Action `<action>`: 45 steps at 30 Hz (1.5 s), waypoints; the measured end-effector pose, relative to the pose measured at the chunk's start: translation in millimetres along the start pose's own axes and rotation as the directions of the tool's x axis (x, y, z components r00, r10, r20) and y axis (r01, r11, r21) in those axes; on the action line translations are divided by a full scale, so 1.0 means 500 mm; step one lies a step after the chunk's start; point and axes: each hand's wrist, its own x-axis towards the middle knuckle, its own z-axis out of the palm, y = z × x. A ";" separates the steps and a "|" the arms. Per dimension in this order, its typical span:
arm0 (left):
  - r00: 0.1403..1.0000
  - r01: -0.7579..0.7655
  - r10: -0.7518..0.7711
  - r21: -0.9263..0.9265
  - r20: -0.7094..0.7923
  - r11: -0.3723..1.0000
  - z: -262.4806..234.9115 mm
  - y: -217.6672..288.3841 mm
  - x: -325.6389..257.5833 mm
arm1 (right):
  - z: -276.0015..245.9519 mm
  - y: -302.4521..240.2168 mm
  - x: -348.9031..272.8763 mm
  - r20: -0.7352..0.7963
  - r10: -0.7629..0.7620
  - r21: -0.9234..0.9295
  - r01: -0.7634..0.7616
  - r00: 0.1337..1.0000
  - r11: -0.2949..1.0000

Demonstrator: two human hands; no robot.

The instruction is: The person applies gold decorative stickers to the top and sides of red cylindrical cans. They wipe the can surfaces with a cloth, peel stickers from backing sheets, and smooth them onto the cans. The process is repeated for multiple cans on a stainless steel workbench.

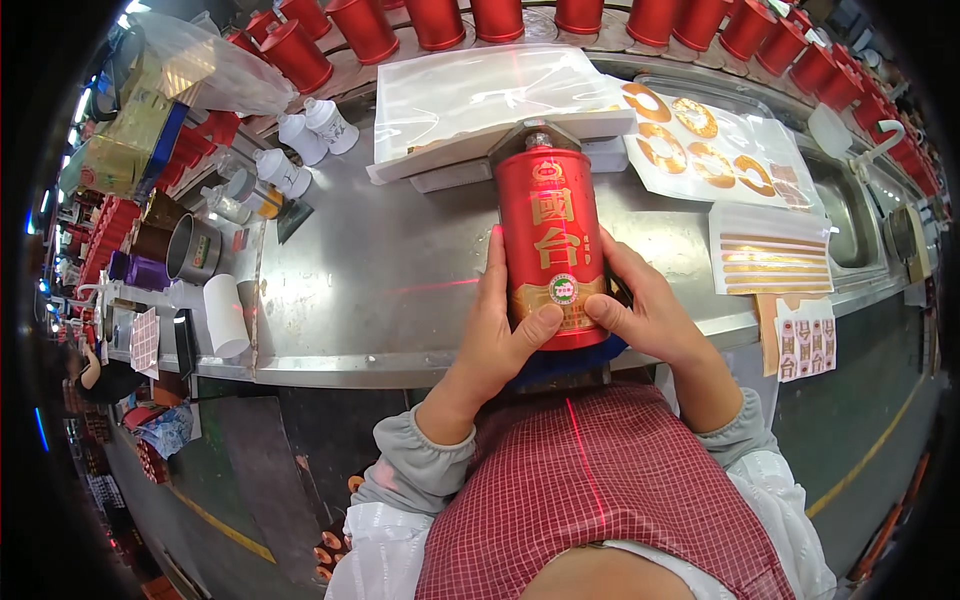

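Note:
A red cylindrical bottle (530, 235) with gold lettering and a round green-and-white mark lies tilted at the bench's front edge. Its neck points away from me, by a metal bracket (508, 143). My left hand (497, 330) lies along its left side, the thumb on the lower front. On the other side my right hand (645, 315) grips it, thumb also pressed near the base. The fingers beneath are partly hidden. Under the bottle's lower end shows a dark blue support (570, 368).
Sheets of gold ring-shaped labels (705, 150) and gold strips (770, 265) lie right, above a small label sheet (806, 345). White bottles (330, 125) stand left, near a metal pot (193, 250) and white roll (226, 315). Red bottles (362, 30) line the conveyor behind; a sink (845, 215) is far right.

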 end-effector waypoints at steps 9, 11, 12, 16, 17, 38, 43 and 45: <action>0.997 -0.070 0.071 0.048 -0.016 0.996 -0.006 -0.017 -0.003 | -0.002 -0.001 0.001 0.011 0.024 0.011 -0.024 1.000 1.000; 0.952 -0.245 0.298 0.417 -0.065 0.875 0.001 -0.013 -0.032 | -0.001 -0.001 0.002 0.018 0.045 0.031 -0.045 0.999 0.998; 0.912 -0.298 0.405 0.583 -0.059 0.756 0.009 -0.006 -0.051 | -0.001 0.002 0.002 0.018 0.044 0.038 -0.044 0.999 0.998; 0.824 -0.395 0.545 0.848 0.156 0.354 0.081 0.005 -0.109 | 0.000 -0.007 0.003 0.039 0.063 0.071 -0.066 0.997 0.995; 0.824 -0.395 0.549 0.836 0.140 0.380 0.076 0.001 -0.108 | -0.002 -0.011 0.004 0.048 0.072 0.078 -0.075 0.996 0.994; 0.877 -0.234 0.477 0.920 0.059 0.316 0.045 0.035 -0.116 | 0.000 0.002 0.003 0.020 -0.001 -0.022 0.001 1.000 1.000; 0.827 -0.352 0.557 0.843 0.076 0.408 0.038 0.006 -0.061 | -0.005 -0.002 -0.005 0.004 -0.035 -0.082 0.035 0.999 0.996; 0.860 -0.292 0.504 0.727 -0.085 0.621 0.033 -0.029 -0.087 | -0.010 -0.007 -0.008 0.002 -0.066 -0.067 0.066 0.998 0.996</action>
